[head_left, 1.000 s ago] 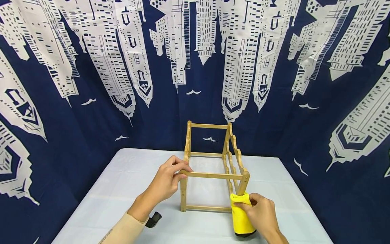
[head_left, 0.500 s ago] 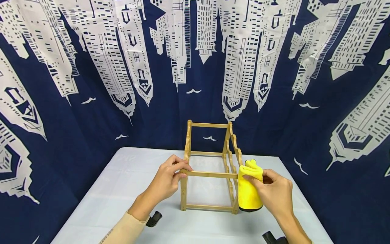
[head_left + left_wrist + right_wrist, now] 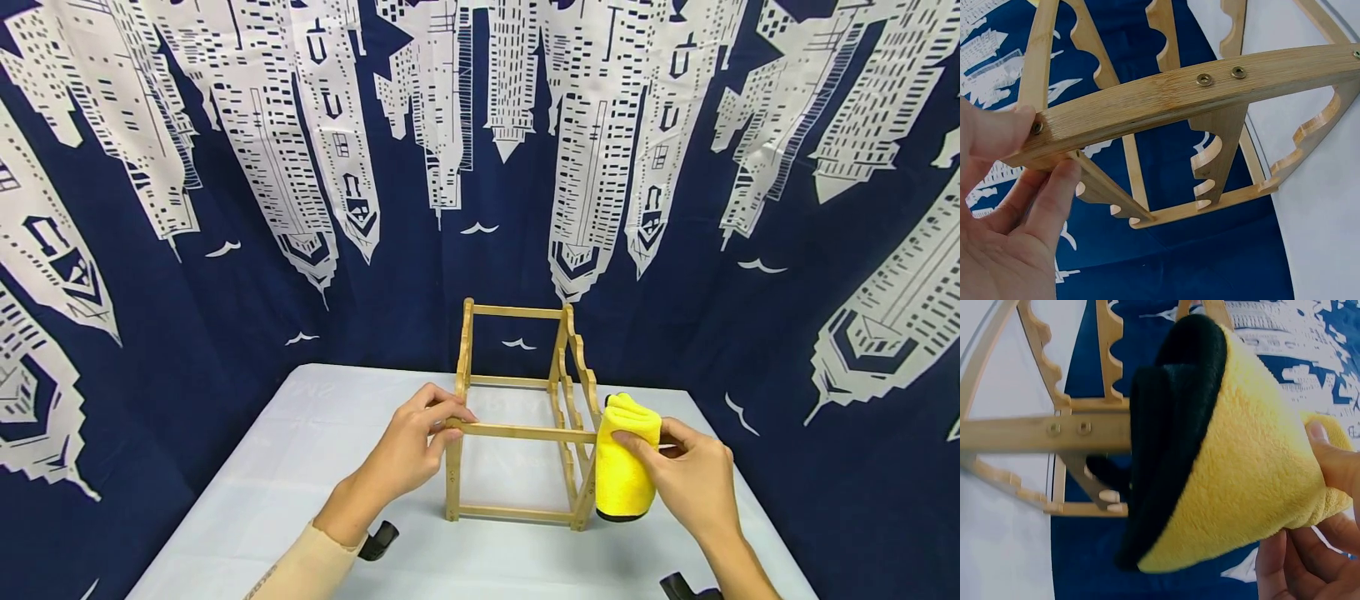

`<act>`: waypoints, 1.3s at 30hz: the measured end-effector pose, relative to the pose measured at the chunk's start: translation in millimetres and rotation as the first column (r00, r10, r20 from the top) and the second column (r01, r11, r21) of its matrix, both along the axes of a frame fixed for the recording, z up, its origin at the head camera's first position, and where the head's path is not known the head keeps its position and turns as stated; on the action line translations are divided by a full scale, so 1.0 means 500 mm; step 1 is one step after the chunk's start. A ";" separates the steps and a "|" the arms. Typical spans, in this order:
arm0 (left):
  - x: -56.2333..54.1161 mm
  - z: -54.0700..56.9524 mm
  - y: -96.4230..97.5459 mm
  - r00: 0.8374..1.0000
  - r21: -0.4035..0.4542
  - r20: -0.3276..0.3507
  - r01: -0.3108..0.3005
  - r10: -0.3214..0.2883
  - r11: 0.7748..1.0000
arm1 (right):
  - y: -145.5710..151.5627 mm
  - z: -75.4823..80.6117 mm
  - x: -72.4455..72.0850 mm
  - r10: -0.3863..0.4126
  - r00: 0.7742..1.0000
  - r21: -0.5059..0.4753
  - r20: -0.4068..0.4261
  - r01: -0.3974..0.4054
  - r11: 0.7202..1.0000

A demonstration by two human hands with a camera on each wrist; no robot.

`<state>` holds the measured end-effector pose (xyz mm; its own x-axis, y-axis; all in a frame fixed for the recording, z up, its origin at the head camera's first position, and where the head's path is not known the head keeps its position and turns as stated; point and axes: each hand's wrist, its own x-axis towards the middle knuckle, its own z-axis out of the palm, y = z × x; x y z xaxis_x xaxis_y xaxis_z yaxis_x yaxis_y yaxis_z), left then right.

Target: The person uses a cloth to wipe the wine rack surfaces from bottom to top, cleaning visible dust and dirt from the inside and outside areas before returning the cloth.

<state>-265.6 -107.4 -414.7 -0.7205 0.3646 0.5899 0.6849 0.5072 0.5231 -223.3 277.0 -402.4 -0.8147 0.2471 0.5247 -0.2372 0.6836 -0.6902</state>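
Observation:
A light wooden rack with scalloped side slats stands on the table. At its near left top corner my left hand grips the frame, and the left wrist view shows the thumb on the wooden post with fingers beneath. A folded yellow cloth with black edging hangs from my right hand, pinched between thumb and fingers. It sits at the rack's near right post and covers the top corner there. In the right wrist view the cloth hides one end of the post.
The white-covered table spreads around the rack. Behind and beside it hangs a navy curtain printed with white buildings. Black wrist straps show at both forearms.
My right hand has moved the yellow cloth from low on the near right post up and to the right, to its top corner. The left hand and rack stay in place.

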 end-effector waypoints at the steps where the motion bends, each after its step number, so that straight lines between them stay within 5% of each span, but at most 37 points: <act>1: 0.001 0.001 0.000 1.000 -0.001 -0.006 0.001 -0.001 1.000 | 0.007 0.000 0.001 -0.002 1.000 0.000 0.007 0.002 1.000; 6: 0.008 0.009 0.013 0.993 -0.018 -0.107 -0.042 0.040 0.999 | 0.043 -0.006 -0.001 -0.031 0.999 0.007 0.042 0.031 1.000; 14: 0.020 0.028 0.103 0.950 -0.063 -0.310 -0.056 0.034 0.996 | 0.089 -0.035 -0.016 -0.085 0.993 0.007 0.083 0.085 0.996; 23: 0.007 0.036 0.243 0.942 -0.128 -0.336 -0.037 -0.008 0.991 | 0.106 -0.067 -0.023 -0.099 0.990 0.036 0.105 0.096 0.995; 28: -0.001 0.032 0.308 0.940 -0.188 -0.334 -0.129 0.060 0.974 | 0.111 -0.089 -0.027 -0.079 0.992 0.044 0.096 0.075 0.996; 35: -0.013 0.022 0.370 0.884 -0.232 -0.432 -0.301 0.179 0.925 | 0.107 -0.109 -0.030 -0.039 0.995 0.062 0.089 0.034 0.997; 39: -0.016 0.021 0.383 0.889 -0.230 -0.415 -0.311 0.196 0.922 | 0.108 -0.115 -0.030 -0.041 0.995 0.060 0.086 0.036 0.998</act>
